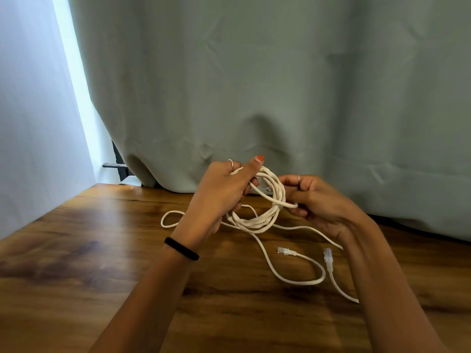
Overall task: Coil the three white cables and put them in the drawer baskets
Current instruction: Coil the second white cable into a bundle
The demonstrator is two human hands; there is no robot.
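Coil in hand, above table (102,250).
My left hand (219,197) grips the white coil (267,215); my right hand (316,200) pinches one strand. Two plugs lie loose.

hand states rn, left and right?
Left hand: closed, gripping the coiled white cable.
Right hand: closed, pinching a strand of the same cable.

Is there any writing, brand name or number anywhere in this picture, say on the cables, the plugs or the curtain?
None can be read.
The white cable coil held by both hands shows no print.
The two clear plugs on the wooden table are too small to show any marking.
The curtain is plain.
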